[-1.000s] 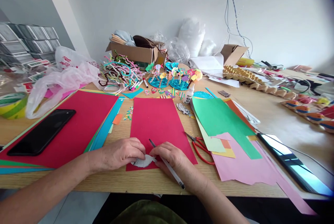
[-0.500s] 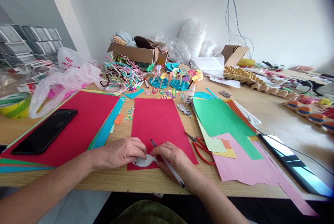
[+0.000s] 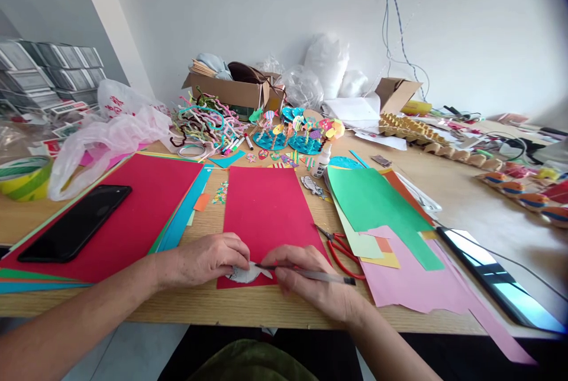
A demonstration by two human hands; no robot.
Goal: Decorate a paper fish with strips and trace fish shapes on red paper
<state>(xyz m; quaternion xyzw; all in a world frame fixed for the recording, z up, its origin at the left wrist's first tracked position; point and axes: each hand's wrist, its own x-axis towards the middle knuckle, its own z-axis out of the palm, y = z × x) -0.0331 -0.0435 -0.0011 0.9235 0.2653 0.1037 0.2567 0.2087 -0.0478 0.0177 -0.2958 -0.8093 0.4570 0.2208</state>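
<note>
On the near edge of a red paper sheet point(image 3: 266, 209) lies a white fish-shaped paper cutout point(image 3: 248, 275) with drawn lines. My left hand point(image 3: 217, 260) has its fingertips pressed together on the cutout's upper left side, pinning it to the sheet. In my right hand point(image 3: 310, 280) is a pen point(image 3: 326, 276), gripped almost level. Its tip points left and meets the cutout's upper edge by the tail. Part of the cutout is hidden under my left fingers. Just right of the sheet are red-handled scissors point(image 3: 344, 254), and a second fish cutout point(image 3: 313, 186) lies farther back.
A black phone point(image 3: 75, 221) rests on coloured paper at left. Green paper point(image 3: 381, 197), pink paper point(image 3: 412, 280) and another phone point(image 3: 497, 274) lie at right. Behind are a glue bottle point(image 3: 322, 162), a pipe-cleaner pile point(image 3: 204, 120) and blue-based fish decorations point(image 3: 306, 143).
My right hand has let go of the cutout's tail end and shifted slightly right. The pen has swung from steeply slanted to nearly level, its tip now at the cutout. My left hand stays put.
</note>
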